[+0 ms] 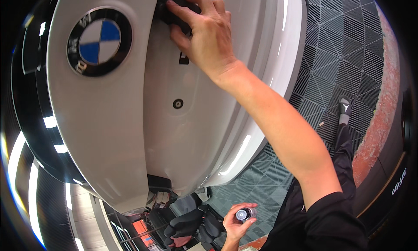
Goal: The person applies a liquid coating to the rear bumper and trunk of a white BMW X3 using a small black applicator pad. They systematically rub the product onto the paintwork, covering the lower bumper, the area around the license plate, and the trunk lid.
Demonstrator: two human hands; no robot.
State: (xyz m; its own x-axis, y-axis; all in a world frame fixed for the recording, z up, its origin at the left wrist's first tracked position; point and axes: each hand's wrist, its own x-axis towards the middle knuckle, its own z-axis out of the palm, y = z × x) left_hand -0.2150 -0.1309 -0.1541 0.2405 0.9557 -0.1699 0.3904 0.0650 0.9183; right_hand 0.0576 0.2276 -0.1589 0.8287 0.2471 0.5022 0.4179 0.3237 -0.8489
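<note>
My right hand (211, 40) reaches across to the pale car's rear panel (209, 120). Its fingers are closed round a black pad (170, 8), which lies against the panel; part of it is hidden by the fingers. Close below the thumb is a small black rectangular fitting (184, 58), and a round black grommet (177, 104) sits farther along the same recess. My left hand (234, 220) is away from the car, wrapped round a small bottle (244, 214) seen mostly from its capped end.
A round blue, white and black emblem (99, 41) stands out from the car's body beside the recess. Patterned grey tiles (335, 46) cover the floor, where a dark slide sandal (345, 106) shows. Behind my left hand are a dark chair (187, 222) and cluttered equipment.
</note>
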